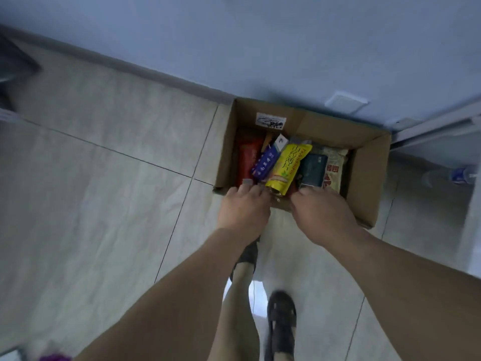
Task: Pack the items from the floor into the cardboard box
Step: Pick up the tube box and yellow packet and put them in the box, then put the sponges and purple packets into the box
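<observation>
Box: the cardboard box [364, 178] stands on the tiled floor [91, 178] against the blue wall [234, 48], its top open.
Already packed: a red packet [247, 160], a blue-purple packet [264, 164], a yellow pouch [286, 165], a dark green packet [312, 169] and a pale bag with red print [334, 168] — all stand side by side inside the box.
My left hand [243, 207]: it rests at the near edge of the box, fingers bent down over the edge; I cannot tell if they pinch anything.
My right hand [322, 212]: also at the near edge, fingers curled downward close to the green packet; what they hold, if anything, is hidden.
Between the hands: a small metallic thing [277, 195] below the yellow pouch, too blurred to name.
Still outside: near my feet, at the lower left corner, something purple [54, 357] lies on the floor — maybe one more item.
Progress: I judge the packing nearly finished; the floor near the box shows nothing more to pick.
</observation>
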